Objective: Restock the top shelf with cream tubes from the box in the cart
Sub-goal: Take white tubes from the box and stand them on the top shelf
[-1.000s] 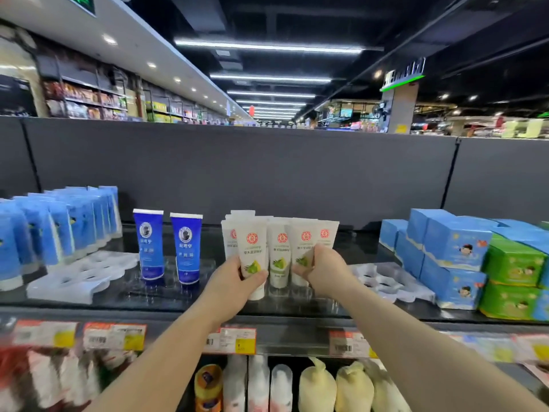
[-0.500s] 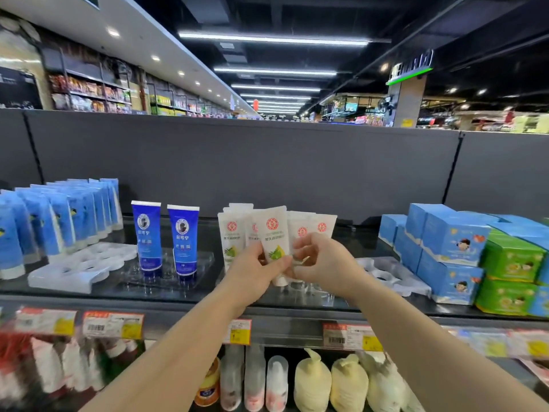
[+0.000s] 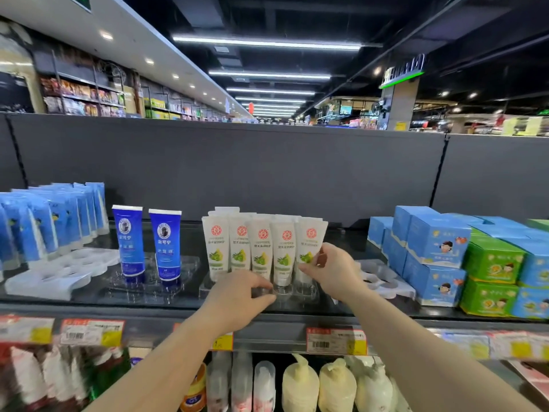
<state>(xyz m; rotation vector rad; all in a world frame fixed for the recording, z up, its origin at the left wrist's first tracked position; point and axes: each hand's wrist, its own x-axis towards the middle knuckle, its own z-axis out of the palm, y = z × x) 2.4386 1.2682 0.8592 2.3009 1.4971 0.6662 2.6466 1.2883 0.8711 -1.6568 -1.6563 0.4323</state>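
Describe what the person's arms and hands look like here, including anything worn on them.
Both forearms are bare up to the frame's bottom edge: no sleeves in view. The left hand and right hand have no gloves, and no watch, bracelet or ring shows. The fingernails look short and plain.

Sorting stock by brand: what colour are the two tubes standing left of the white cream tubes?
Dark blue tubes with white top edges, clearest in the head view.

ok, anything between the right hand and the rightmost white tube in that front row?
Nothing visible. The right hand is already at the rightmost white tube, fingertips on its lower right edge. The left hand sits low by the clear tray, out of the way.
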